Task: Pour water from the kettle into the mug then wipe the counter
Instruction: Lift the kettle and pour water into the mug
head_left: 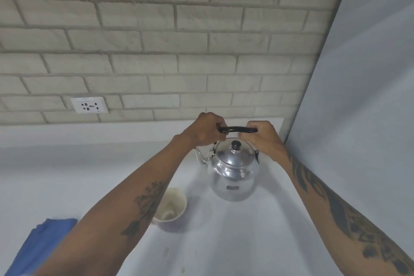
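Observation:
A shiny steel kettle (233, 172) with a dark lid knob stands upright on the white counter (67, 175), its spout pointing left. Both hands grip its black handle from above: my left hand (205, 130) at the left end, my right hand (263, 138) at the right end. A cream mug (173, 209) with a purplish outside sits in front and to the left of the kettle, partly hidden by my left forearm. A blue cloth (42, 244) lies at the counter's near left.
A brick-pattern wall rises behind the counter, with a white power socket (89, 105) at the left. A plain grey wall (358, 119) closes off the right side, right next to the kettle.

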### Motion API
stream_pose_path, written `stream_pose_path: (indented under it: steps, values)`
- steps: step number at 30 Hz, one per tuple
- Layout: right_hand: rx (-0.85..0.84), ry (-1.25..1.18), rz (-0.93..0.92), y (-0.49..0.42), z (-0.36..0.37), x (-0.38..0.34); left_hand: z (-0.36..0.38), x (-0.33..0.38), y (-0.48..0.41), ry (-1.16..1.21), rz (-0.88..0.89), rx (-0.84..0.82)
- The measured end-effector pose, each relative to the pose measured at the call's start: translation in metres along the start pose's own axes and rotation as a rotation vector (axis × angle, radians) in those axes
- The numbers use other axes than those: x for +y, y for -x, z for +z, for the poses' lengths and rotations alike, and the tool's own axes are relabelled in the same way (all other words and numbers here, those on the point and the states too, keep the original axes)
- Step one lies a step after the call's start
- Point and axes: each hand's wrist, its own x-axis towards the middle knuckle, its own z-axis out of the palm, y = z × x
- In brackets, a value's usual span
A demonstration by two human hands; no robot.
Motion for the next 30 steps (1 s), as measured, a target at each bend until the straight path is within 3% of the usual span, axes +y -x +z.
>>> stream_pose_path:
  steps: [8, 16, 21, 25, 30]
  values:
    - [0.073, -0.073, -0.084, 0.041, 0.012, -0.036, -0.026, 0.008, 0.055, 0.070, 0.043, 0.075]
    - [0.034, -0.068, -0.114, 0.075, 0.015, -0.049, -0.028, -0.009, 0.112, 0.224, 0.072, 0.085]
    - [-0.016, -0.036, -0.115, 0.088, 0.007, -0.054, -0.026, -0.065, 0.151, 0.198, -0.025, 0.149]
    - [-0.095, 0.052, -0.149, 0.097, 0.002, -0.064, -0.015, -0.120, 0.183, 0.046, -0.208, 0.190]
    - [-0.161, 0.155, -0.177, 0.102, 0.008, -0.075, 0.001, -0.157, 0.205, -0.046, -0.459, 0.077]
